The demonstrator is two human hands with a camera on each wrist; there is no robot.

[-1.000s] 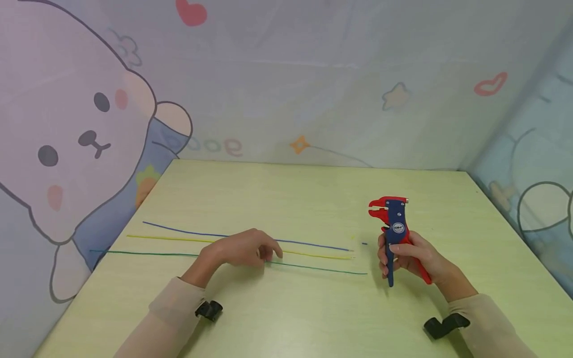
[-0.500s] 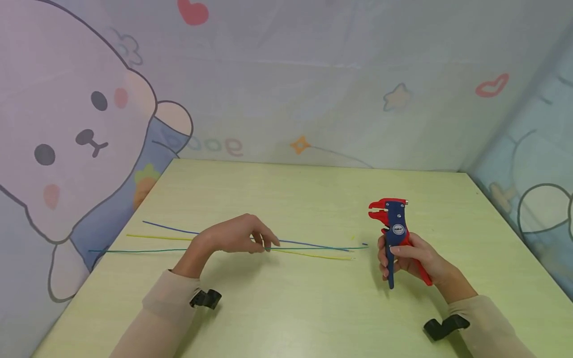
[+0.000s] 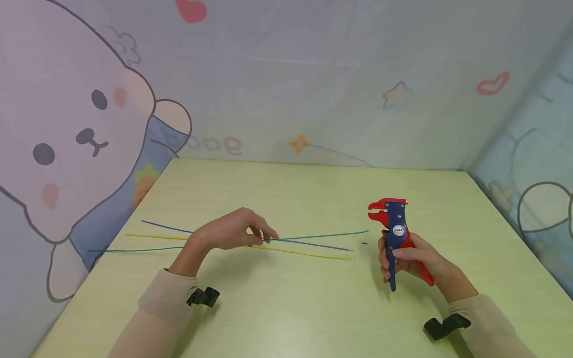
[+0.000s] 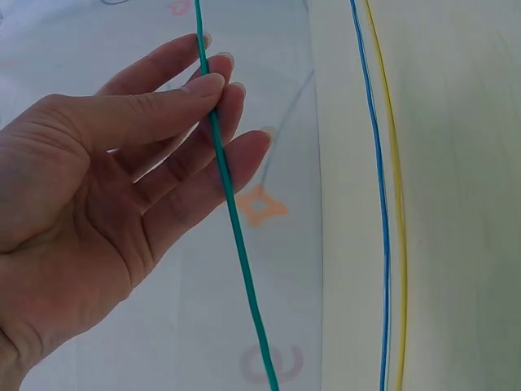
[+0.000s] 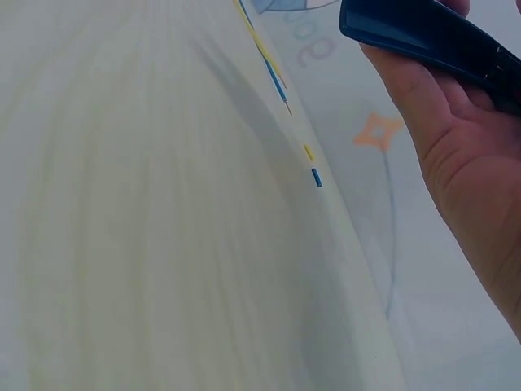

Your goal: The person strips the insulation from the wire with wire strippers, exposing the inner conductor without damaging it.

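Above the table point(image 3: 286, 308), hands — left point(image 3: 228, 233) pinching green wire point(image 3: 322, 235).

Table and backdrop
Pale green table point(image 3: 313, 189), blue wire point(image 3: 313, 244) and yellow wire point(image 3: 309, 254) lying on it; cartoon bunny backdrop point(image 3: 76, 129) behind; two tiny insulation scraps point(image 5: 313, 165).

A playful staged booth: cartoon bunny backdrop point(image 3: 76, 134) with hearts and stars rises right behind the pale-green table point(image 3: 286, 308).
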